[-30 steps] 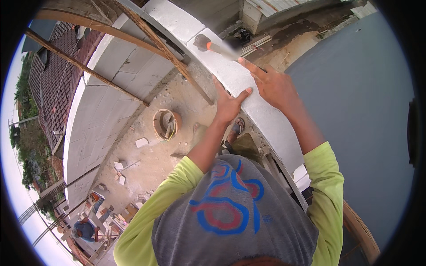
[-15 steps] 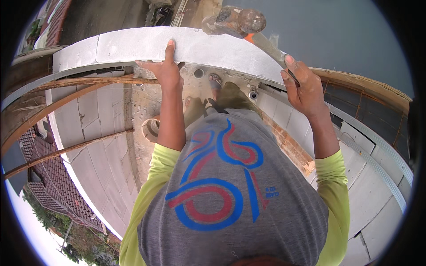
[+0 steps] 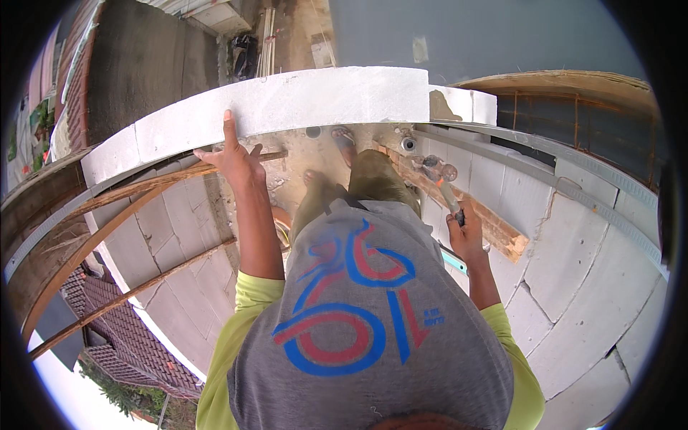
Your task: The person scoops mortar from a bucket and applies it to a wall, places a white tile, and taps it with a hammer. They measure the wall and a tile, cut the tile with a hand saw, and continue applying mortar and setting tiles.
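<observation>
My left hand (image 3: 233, 159) rests flat, fingers apart, against the near side of a long white block (image 3: 301, 100) that tops a wall of pale blocks. My right hand (image 3: 464, 233) grips the handle of a rubber mallet (image 3: 434, 172), whose round head points away from me, low and to the right of the block. My grey vest with red and blue marks and yellow-green sleeves fills the lower middle. My feet in sandals (image 3: 345, 140) stand just below the block.
A wooden plank (image 3: 494, 229) lies along the right-hand block wall (image 3: 573, 258). Timber struts (image 3: 129, 201) lean on the left wall. A metal strip (image 3: 573, 190) runs along the right wall top. Tiled roofs (image 3: 136, 344) lie far below at left.
The mallet has come down from above the block's top to low on my right side. My left hand stays on the block. The view has swung.
</observation>
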A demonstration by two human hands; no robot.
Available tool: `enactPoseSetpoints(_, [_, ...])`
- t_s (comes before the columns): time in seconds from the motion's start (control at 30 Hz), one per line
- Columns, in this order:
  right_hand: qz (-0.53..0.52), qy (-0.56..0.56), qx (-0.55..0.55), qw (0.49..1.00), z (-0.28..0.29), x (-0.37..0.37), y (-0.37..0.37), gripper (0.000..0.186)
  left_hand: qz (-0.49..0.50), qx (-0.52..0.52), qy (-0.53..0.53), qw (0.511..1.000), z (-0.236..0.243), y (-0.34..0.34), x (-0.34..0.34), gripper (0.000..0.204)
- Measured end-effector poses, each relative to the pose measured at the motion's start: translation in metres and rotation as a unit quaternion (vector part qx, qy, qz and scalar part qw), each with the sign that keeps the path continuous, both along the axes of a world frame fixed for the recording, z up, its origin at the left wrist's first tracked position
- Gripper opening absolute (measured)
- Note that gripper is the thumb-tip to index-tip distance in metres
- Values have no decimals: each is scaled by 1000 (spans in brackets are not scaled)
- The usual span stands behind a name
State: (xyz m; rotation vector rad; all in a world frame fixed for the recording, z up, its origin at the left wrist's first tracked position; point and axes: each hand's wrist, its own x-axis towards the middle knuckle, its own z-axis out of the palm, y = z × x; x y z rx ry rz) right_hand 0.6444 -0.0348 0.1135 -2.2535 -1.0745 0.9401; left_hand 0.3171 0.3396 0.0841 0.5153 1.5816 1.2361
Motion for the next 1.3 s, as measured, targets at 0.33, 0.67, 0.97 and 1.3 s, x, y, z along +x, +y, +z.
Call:
enactPoseSetpoints(0.33, [-370, 275, -47, 886, -18, 30, 35, 23, -440, 274, 583, 626, 72, 40, 67, 56])
enactPoseSetpoints(0.67, [-377, 392, -62, 837, -56, -14, 136, 28, -521, 246, 580, 576, 30, 71, 80, 36])
enactPoseSetpoints(0.97, [-518, 390, -7, 762, -66, 27, 114, 27, -526, 209, 575, 591, 27, 70, 73, 32])
enactPoseSetpoints(1.3, [-448, 403, -92, 793, -57, 3, 133, 28, -533, 219, 571, 585, 29, 73, 71, 28])
